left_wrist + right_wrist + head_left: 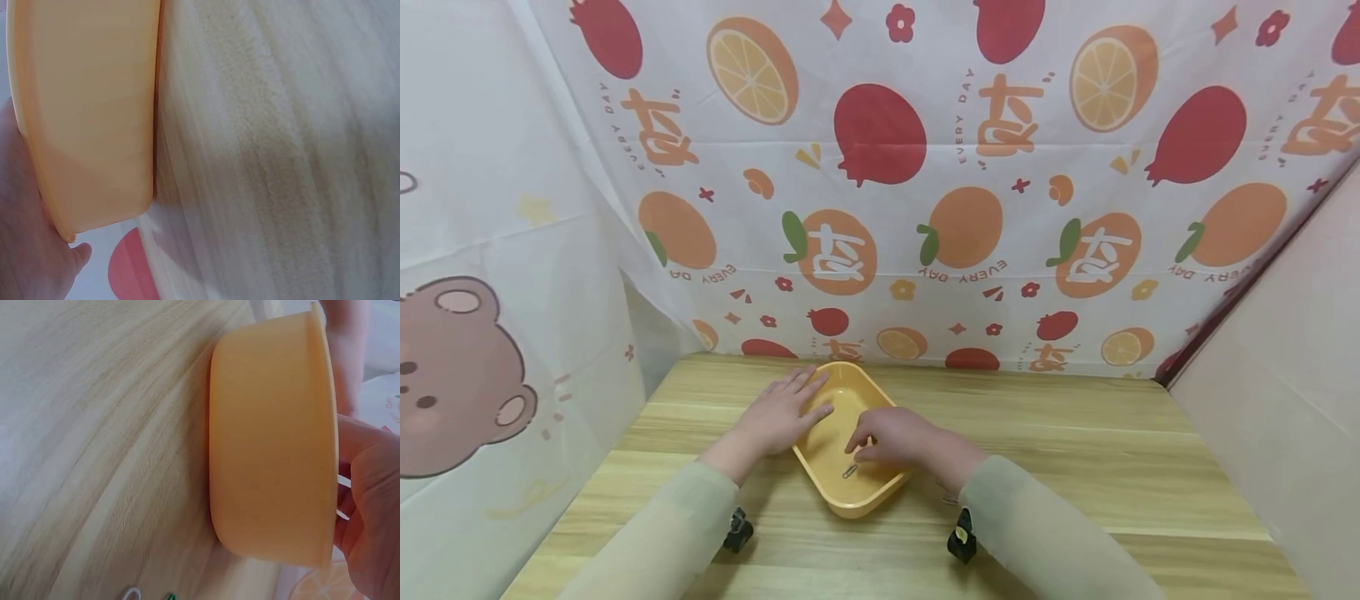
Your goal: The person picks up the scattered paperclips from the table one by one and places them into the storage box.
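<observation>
A yellow rectangular tray stands slantwise on the wooden table. My left hand rests on its left rim with the fingers spread. Above the tray's right half is my right hand, its fingers loosely bent and the index finger and thumb apart. I see nothing held between them. A small, narrow metallic piece, perhaps a paper clip, lies on the tray floor just below the right fingertips. In the right wrist view the tray's outer wall hides most of those fingers.
Low in the right wrist view, a small white loop and a green one lie on the table, cut off by the frame. A fruit-printed cloth hangs behind the table. A bear-printed cloth hangs at the left.
</observation>
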Motion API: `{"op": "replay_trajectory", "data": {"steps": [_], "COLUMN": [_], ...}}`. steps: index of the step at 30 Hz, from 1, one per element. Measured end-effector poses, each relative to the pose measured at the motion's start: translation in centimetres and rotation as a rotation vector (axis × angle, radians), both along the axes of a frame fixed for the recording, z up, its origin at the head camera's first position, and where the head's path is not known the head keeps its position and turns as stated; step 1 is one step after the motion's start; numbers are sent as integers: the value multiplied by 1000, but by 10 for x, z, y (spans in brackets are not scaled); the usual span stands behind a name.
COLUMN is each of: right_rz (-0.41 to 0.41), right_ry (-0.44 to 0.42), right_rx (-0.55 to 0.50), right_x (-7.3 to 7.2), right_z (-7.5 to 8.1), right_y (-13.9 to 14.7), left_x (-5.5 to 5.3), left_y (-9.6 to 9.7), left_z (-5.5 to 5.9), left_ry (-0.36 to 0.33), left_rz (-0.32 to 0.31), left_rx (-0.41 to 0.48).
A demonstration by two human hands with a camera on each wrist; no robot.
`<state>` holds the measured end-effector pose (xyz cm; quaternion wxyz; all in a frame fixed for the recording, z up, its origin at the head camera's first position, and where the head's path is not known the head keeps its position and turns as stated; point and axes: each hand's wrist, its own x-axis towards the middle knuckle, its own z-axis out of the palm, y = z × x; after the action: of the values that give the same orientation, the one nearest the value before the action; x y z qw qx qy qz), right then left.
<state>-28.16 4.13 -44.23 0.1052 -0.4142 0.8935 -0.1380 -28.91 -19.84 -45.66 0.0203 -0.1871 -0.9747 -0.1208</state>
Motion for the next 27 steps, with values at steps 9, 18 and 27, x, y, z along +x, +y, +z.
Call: {"op": "replay_trajectory", "data": {"steps": [9, 18, 27], "right_rz": [26, -79, -165], "right_ry": [71, 94, 98], "right_rx": [-130, -245, -298], "right_x": [6, 21, 30], "right_z": [9, 14, -1], "right_y": [24, 61, 105], "left_x": [0, 2, 2], "left_y": [-1, 0, -1], "left_z": [-2, -2, -2], "left_ry": [0, 27, 31], "left_rz": [3, -10, -6], "left_rx": [3, 27, 18]}}
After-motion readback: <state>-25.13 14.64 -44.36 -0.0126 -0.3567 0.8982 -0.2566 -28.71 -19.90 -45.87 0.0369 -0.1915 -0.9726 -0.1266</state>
